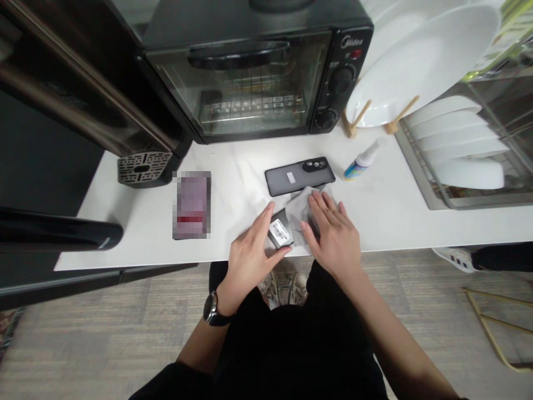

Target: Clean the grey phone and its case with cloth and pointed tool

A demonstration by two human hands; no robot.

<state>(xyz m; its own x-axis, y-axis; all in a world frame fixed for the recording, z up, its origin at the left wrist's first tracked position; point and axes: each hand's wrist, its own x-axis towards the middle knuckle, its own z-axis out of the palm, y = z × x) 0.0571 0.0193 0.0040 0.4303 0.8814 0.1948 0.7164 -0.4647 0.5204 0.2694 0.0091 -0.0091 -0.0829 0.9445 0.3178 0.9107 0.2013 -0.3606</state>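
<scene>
My left hand (250, 253), a watch (211, 309) on its wrist, grips the edges of a dark flat device (271, 238) between thumb and fingers near the counter's front edge. A white barcode label (280, 229) shows on the device. My right hand (335, 236) presses a thin grey cloth (296, 208) over the device's right part, fingers and thumb on the cloth. The cloth hides that end. Just behind lies a dark phone case (297, 179) with camera openings and a small pale sticker. A small white spray bottle (361, 161) stands to its right.
A pixelated purplish rectangular thing (192, 205) lies left on the white counter (233, 166). Behind stands a black toaster oven (258, 83), with a dark drink machine (144, 166) at left. White plates (425, 66) and a dish rack (437, 189) with bowls are at right.
</scene>
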